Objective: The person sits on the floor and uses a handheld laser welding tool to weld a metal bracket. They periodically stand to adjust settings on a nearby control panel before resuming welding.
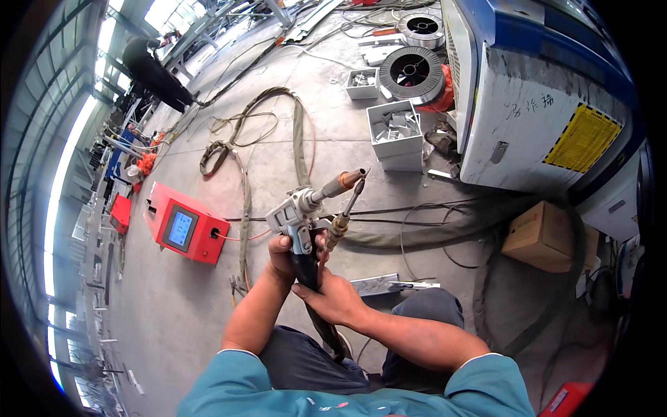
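Observation:
A welding torch [295, 217] with a grey metal body and black handle is held up in front of my knees. It tilts so that its brown nozzle [342, 183] points up and to the right. My left hand [281, 258] is closed round the upper handle, just below the body. Lower down, my right hand [329, 300] wraps the handle and the hose under it. Beside the nozzle runs a thinner metal rod with a brass fitting [338, 229], close above my right hand. The fingers partly hide the handle.
A red box with a lit screen [186, 231] stands at the left. Cable hoses [424, 236] curve across the floor. At the right are a white-and-blue cabinet [535, 125], a cardboard box [545, 236], wire spools [411, 75] and a bin of metal pieces [396, 142]. Another person [156, 73] stands far left.

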`<state>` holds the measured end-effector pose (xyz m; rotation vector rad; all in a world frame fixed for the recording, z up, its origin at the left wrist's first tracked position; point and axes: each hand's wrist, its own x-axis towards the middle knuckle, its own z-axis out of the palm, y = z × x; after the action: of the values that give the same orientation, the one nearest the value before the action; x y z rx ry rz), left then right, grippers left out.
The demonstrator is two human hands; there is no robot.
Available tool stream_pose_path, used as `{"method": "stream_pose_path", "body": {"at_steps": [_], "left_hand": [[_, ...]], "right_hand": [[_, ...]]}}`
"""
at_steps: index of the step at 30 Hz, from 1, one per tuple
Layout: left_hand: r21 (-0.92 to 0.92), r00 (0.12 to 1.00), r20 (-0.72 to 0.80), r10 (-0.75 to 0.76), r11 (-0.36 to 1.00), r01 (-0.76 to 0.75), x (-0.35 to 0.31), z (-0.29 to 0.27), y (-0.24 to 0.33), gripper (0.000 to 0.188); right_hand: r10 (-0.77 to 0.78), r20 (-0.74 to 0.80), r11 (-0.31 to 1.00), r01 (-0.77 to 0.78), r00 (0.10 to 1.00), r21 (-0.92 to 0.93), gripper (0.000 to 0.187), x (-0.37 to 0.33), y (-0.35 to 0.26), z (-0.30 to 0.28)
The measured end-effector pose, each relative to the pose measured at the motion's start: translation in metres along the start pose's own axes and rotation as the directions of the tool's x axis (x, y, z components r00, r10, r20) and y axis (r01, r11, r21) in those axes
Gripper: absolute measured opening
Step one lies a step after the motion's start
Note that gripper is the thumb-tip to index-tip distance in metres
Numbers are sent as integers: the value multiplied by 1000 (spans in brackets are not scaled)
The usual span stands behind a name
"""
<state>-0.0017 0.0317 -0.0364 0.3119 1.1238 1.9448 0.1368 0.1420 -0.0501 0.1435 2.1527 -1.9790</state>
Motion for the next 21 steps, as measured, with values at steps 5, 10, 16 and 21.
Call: {"method": "stream_pose_path", "body": {"at_steps": [5, 10, 16, 21], "left_hand": [[-308, 946, 318, 69, 951, 34, 3, -20, -5, 68], [-290, 933, 354, 60, 956, 49, -3, -37, -1, 69], [275, 995, -45, 92, 958, -76, -18, 27, 24, 67], [739, 961, -171, 216, 674, -20, -28, 49, -3, 44]], "right_hand": [[-16, -1, 1000, 16, 1000, 6, 63, -5, -10, -4], [-19, 49, 996, 15, 999, 93, 59, -4, -13, -1], [4, 20, 916, -12, 1000, 400, 61, 12, 11, 10], [66, -272, 787, 117, 960, 606, 73, 6, 28, 49]]}}
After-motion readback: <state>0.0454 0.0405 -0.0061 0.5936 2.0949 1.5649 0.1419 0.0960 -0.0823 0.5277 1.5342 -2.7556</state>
